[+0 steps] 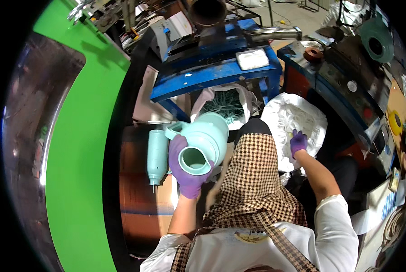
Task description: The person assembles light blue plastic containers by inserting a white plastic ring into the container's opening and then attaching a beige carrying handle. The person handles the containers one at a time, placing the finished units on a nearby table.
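Observation:
My left hand (pixel 187 180), in a purple glove, grips a mint-green jug (pixel 207 131) with a spout and a side handle. The jug is tilted so that its round mouth faces me. My right hand (pixel 298 141), gloved in purple too, reaches over a white sack (pixel 318 120) of translucent white ring-like pieces (pixel 288 119). Its fingers look stretched out and apart, with nothing plainly in them. Left of the jug lies a mint-green cylinder (pixel 157 152) with a thin metal tip.
A blue metal bench (pixel 212 78) stands ahead, a white pad (pixel 252 59) on top. Beneath it, another sack holds green stringy scraps (pixel 224 105). Cardboard boxes (pixel 141 192) are at my left, beside a bright green panel (pixel 80 158). A dark machine table (pixel 334 86) stands right.

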{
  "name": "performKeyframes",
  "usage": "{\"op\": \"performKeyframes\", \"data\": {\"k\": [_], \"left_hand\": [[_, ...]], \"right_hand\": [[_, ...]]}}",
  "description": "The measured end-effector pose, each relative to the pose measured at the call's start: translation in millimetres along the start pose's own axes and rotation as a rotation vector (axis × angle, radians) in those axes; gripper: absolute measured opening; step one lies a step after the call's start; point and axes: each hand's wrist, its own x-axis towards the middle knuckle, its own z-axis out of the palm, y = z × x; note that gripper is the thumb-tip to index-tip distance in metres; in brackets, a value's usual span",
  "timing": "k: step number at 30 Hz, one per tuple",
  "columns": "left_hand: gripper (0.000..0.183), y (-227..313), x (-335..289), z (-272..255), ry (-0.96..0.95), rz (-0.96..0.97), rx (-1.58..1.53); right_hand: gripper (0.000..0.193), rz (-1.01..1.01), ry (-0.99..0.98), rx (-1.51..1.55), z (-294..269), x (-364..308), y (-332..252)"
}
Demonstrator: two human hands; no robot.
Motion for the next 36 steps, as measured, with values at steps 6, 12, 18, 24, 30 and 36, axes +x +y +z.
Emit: {"op": "performKeyframes", "data": {"k": [6, 12, 18, 24, 30, 36], "left_hand": [[0.078, 8.4, -30.7, -16.8, -0.150, -0.116, 0.059], [0.077, 12.0, -12.6, -8.1, -0.268, 0.020, -0.067], [0.066, 35.5, 2.3, 1.2, -0.377, 0.100, -0.070], [0.057, 35.7, -6.5, 25.8, -0.389, 0.191, -0.043], [0.068, 41.9, -9.7, 30.6, -0.387, 0.188, -0.044], [0.078, 49.7, -5.8, 25.2, -0.514, 0.257, 0.062]], "right_hand": [[0.019, -0.272, 0.427, 0.919, -165.5, -37.6, 26.0], [0.021, -0.755, 0.171, 1.454, -338.0, -157.6, -36.0], [0.024, -1.007, 0.353, 1.249, -353.7, -187.0, -89.1], [0.021, -0.705, 0.226, 0.837, -347.4, -189.3, -91.9], [0.018, -0.728, 0.296, 0.941, -331.0, -187.6, -84.2], [0.033, -0.902, -0.024, 0.886, -337.8, -181.1, -68.1]]}}
